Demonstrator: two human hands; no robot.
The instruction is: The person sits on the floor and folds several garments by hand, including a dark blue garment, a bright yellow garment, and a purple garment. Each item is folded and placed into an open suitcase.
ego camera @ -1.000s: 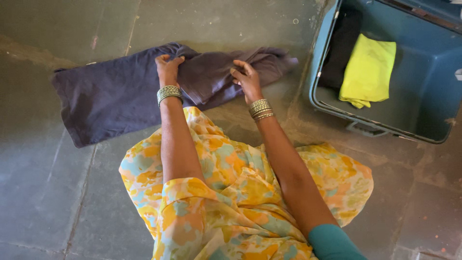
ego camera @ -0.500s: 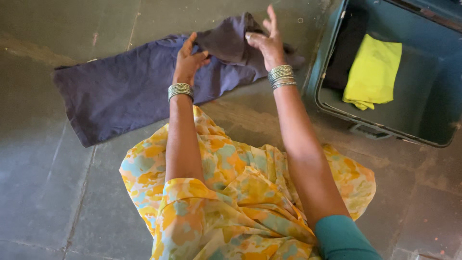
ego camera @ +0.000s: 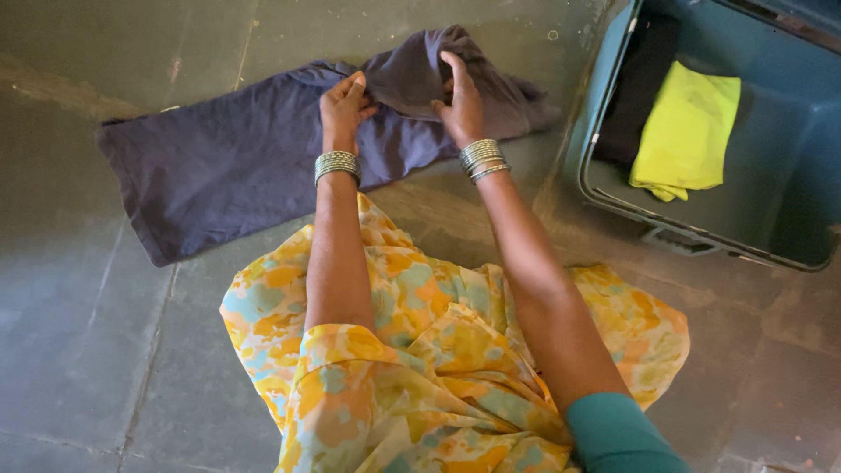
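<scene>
Bare stone floor (ego camera: 114, 350) lies open on the near left, and a strip of it runs along the far side beyond the dark purple garment (ego camera: 228, 166). On the right, the blue plastic bin (ego camera: 604, 188) stands as a wall just beside the garment's bunched end, its rim raised off the floor. The floral fabric (ego camera: 420, 350) over the person's lap fills the near middle, touching the garment's near edge.

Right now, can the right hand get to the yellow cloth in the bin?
Probably yes. The right hand grips the dark cloth, but the bin sits open just beside it, and the yellow cloth lies uncovered on top with nothing between.
</scene>
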